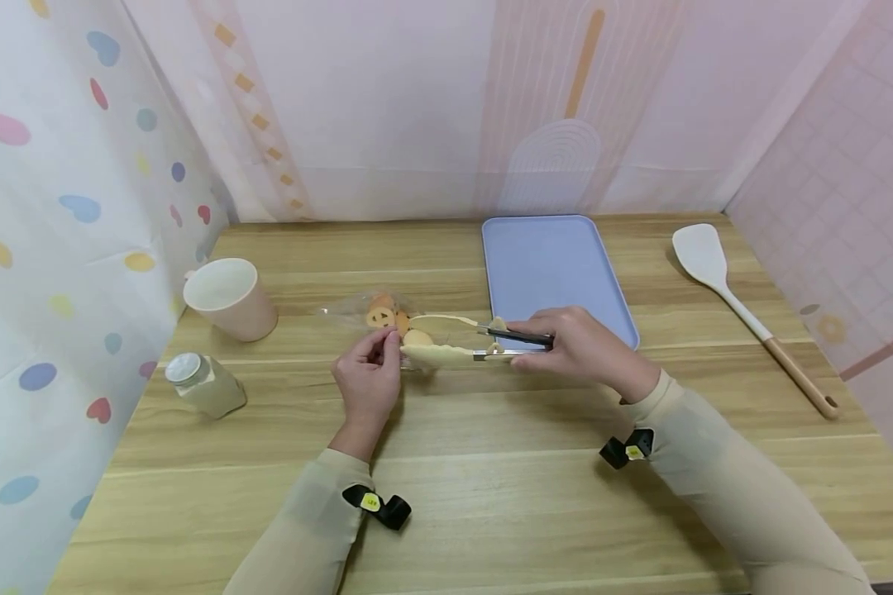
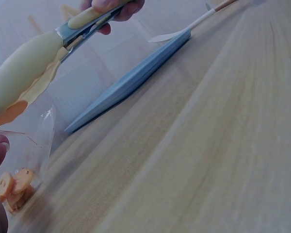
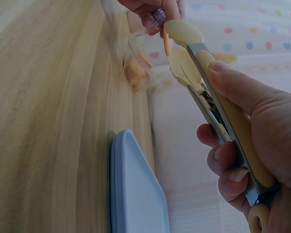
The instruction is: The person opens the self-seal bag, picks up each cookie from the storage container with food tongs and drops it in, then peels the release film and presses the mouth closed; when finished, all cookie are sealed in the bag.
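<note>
My right hand grips a pair of cream-tipped tongs, its fingers and thumb wrapped round the metal arms. Between the tong tips is a round cookie, seen edge-on in the left wrist view. My left hand pinches the edge of a clear plastic bag, close beside the tips. Several cookies with face-like cut-outs sit low in the bag, beyond the left fingertips. Just past the right hand lies a blue tray.
On the left stand a pale pink mug and a lidded jar. A white spatula with a wooden handle lies at the right. Curtains hang behind and beside the wooden table.
</note>
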### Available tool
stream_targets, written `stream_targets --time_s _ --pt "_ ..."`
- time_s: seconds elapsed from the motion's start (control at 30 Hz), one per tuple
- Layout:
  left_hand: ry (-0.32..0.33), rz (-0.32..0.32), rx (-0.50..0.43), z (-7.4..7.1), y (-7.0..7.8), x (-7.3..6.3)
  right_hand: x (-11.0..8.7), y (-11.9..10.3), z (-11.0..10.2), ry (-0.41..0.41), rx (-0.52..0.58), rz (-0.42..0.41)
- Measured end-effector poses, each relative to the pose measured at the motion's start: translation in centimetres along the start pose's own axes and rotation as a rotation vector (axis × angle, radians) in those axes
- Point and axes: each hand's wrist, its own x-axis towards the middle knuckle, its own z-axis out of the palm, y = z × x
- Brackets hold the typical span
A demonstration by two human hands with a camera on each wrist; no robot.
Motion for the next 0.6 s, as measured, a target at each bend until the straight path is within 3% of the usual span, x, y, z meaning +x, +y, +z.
stream_targets --time_s 0.27,0.6 --pt "0.013 0.014 0.003 0.0 3.3 0.5 0.9 0.8 0.3 0.012 -0.013 0.019" --pt "0.021 0.018 0.010 -0.2 3.4 0.6 1.4 0.6 0.4 0.027 -0.045 0.018"
